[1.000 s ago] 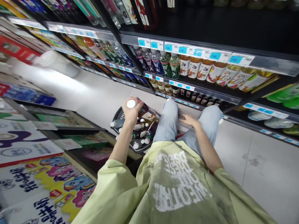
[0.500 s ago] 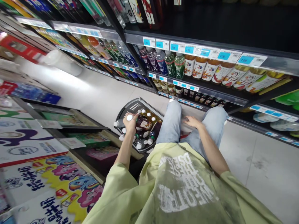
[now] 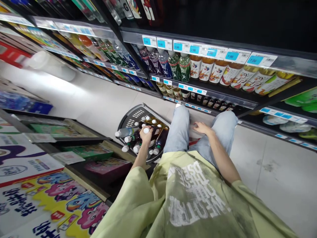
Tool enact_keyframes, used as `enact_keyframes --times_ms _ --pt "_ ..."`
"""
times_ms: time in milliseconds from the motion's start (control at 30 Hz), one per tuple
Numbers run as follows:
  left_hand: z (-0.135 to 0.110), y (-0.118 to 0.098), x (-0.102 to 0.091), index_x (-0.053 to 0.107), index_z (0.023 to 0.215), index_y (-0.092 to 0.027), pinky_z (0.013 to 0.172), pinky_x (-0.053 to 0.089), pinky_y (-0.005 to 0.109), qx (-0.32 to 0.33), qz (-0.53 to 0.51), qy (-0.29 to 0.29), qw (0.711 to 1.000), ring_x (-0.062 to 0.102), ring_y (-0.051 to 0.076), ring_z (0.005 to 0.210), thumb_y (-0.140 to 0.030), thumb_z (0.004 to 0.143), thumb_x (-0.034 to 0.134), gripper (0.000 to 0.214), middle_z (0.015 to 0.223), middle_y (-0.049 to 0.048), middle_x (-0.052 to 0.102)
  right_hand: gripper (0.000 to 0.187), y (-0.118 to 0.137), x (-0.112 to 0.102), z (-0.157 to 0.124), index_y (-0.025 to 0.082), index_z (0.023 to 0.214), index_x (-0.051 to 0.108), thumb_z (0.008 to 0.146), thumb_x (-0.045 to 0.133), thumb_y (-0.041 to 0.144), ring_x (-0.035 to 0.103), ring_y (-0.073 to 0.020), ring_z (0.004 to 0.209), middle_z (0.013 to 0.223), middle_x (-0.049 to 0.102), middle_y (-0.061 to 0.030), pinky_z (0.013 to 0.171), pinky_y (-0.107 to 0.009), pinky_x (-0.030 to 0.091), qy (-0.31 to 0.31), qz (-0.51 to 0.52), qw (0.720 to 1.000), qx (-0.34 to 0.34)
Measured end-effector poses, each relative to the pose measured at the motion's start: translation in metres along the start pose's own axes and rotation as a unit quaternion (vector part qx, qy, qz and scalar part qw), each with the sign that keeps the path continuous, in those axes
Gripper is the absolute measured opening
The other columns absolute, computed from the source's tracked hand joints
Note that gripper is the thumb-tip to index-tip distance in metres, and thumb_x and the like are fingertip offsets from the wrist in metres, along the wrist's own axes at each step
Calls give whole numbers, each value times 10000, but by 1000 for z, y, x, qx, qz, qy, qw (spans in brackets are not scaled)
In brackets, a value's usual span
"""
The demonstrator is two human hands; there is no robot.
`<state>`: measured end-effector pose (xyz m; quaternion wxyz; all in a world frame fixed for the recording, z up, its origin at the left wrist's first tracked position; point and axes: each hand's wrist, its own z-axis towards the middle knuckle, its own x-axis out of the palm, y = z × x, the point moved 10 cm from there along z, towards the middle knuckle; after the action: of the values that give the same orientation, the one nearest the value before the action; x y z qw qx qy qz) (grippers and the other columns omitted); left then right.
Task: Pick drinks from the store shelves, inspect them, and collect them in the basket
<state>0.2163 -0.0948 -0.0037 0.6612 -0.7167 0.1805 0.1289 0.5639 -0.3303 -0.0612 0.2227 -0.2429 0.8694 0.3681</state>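
My left hand is closed round the neck of a dark drink bottle with a white cap, over the grey shopping basket. Several other capped bottles crowd the basket, among them a clear bottle lying along its left side and a dark one leaning at the right. Between my knees, my right hand hangs with its fingers apart and nothing in them.
Ahead, a low shelf holds a row of juice bottles and green-labelled bottles behind price tags. Cartons with cartoon ponies are stacked close on my left. A white bucket stands farther down the aisle floor.
My left hand has moved a little right and down over the basket with the bottle, uncovering more bottles at the left. The view has shifted slightly; my right hand stays between my knees.
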Motion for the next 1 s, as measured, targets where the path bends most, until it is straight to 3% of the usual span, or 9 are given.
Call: enact_keyframes --times_ms 200,433,667,833,1000 --pt "-7 -9 -10 603 834 -253 1104 529 429 51 108 112 987 727 261 1114 -371 715 776 241 1009 66 774 452 4 -2 2 193 1462 651 1074 624 422 749 -322 1228 1325 790 -140 1016 -359 550 -1 11 1000 -9" --pt "-43 0 6 644 799 -270 1189 497 526 128 216 319 914 685 338 1332 -289 713 688 98 1067 100 812 480 5 -3 0 188 1478 642 1075 613 447 736 -345 1242 1346 779 -150 1032 -383 538 -7 18 1000 -12" --pt "-43 6 4 696 912 -272 1226 470 553 156 270 311 898 662 354 1337 -233 677 655 242 1242 103 786 479 2 -2 1 209 1478 641 1076 607 467 743 -333 1228 1322 790 -126 1020 -374 543 -6 13 1000 -4" --pt "-45 7 2 723 1082 -236 1251 431 557 187 303 301 884 593 364 1383 -276 751 627 346 1435 145 678 486 0 0 4 201 1484 634 1079 602 469 742 -344 1230 1313 792 -134 1020 -381 542 -4 15 1000 -7" --pt "-43 4 7 728 1072 -238 1231 448 543 199 330 310 869 595 355 1344 -328 863 580 271 1350 141 687 477 -1 2 7 211 1476 641 1080 608 473 748 -333 1221 1300 794 -136 1023 -373 545 -6 8 1000 -2"
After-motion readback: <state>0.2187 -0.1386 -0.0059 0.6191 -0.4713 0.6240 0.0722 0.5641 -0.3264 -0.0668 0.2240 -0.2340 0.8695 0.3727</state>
